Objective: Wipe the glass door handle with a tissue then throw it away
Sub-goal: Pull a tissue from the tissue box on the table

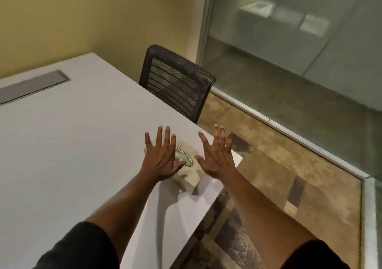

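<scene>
A beige tissue box point(189, 174) with an oval opening on top sits near the right corner of a white table point(72, 144). My left hand point(162, 157) hovers over the box's left side, fingers spread, holding nothing. My right hand point(216, 156) is held just right of the box, above the table's corner, also spread and empty. No loose tissue shows. A glass wall point(299, 51) runs along the right; no door handle is in view.
A black mesh office chair point(177, 82) is tucked in at the table's far right side. A grey cable hatch point(31, 86) lies in the tabletop at the left. Patterned carpet point(279, 175) lies between the table and the glass wall's metal base rail point(289, 134).
</scene>
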`<state>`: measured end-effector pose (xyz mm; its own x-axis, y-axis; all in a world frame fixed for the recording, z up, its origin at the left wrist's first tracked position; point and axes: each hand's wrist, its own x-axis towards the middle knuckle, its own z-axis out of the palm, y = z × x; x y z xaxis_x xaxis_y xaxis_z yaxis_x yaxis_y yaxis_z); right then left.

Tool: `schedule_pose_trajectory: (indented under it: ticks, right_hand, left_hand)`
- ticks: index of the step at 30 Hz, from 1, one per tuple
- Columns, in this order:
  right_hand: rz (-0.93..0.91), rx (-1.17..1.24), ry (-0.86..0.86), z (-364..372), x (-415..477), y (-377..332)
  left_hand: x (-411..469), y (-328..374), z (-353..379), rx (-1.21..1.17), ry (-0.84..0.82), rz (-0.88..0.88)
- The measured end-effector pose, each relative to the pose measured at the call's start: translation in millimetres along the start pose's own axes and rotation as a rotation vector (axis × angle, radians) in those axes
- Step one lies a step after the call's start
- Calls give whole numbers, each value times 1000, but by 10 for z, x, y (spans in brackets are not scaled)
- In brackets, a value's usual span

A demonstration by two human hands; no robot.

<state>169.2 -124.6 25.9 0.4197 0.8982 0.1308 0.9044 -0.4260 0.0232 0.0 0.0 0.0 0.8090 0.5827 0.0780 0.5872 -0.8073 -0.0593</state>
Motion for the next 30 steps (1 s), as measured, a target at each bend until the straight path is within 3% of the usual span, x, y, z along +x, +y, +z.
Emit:
schedule_pose_trajectory:
  ticks: [3,8,22,30]
  right_hand:
    - [-58,85,35,152,219,-221]
    - [-224,107,30,411,429,-434]
    - [-321,-70,-92,505,658,-600]
    - [-308,-27,-145,505,691,-692]
  left_hand:
    - [84,-104,227,-12,-120,-55]
    - [114,-154,557,-66,-187,-31]
    - [92,-127,668,-100,-149,-63]
    - [99,-125,654,-77,-160,-69]
